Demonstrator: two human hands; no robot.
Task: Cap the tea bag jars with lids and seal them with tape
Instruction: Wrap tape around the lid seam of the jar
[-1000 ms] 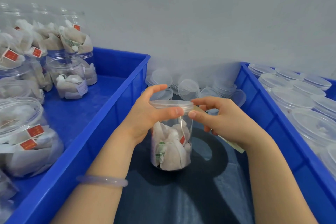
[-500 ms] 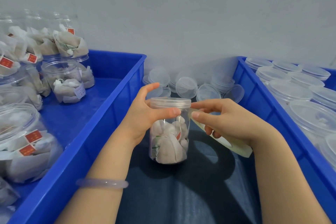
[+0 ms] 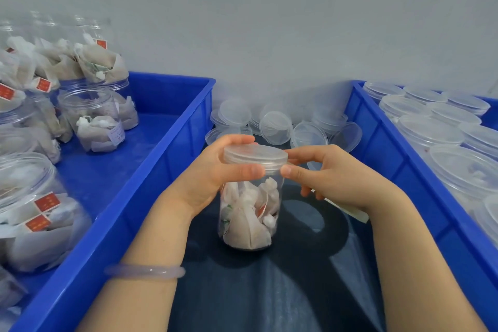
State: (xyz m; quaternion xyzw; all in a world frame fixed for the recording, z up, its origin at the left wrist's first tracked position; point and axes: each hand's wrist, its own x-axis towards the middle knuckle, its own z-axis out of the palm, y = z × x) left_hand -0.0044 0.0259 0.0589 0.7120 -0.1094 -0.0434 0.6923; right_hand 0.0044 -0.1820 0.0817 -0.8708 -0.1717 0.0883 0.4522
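**Tea bag jar (image 3: 248, 213), lidded, two-handed**

You are holding it upright on the dark mat (image 3: 256, 291) between two blue crates (image 3: 151, 170). Your left hand (image 3: 213, 178) is curling round the lid (image 3: 256, 155), thumb in front, fingers behind. Your right hand (image 3: 334, 178) is pinching the lid's right rim, thumb and forefinger; pale tape (image 3: 350, 211) is trailing beneath it.

Your left hand (image 3: 213, 172) grips the rim of the clear round plastic lid (image 3: 256, 156), with the thumb laid across its front and the fingers curled over the back. Your right hand (image 3: 334, 178) meets it from the other side. Its thumb and forefinger tips pinch at the lid's right edge, and its other fingers are curled beneath. Both bare forearms reach in from below. A pale lilac bangle (image 3: 145, 271) circles your left forearm.
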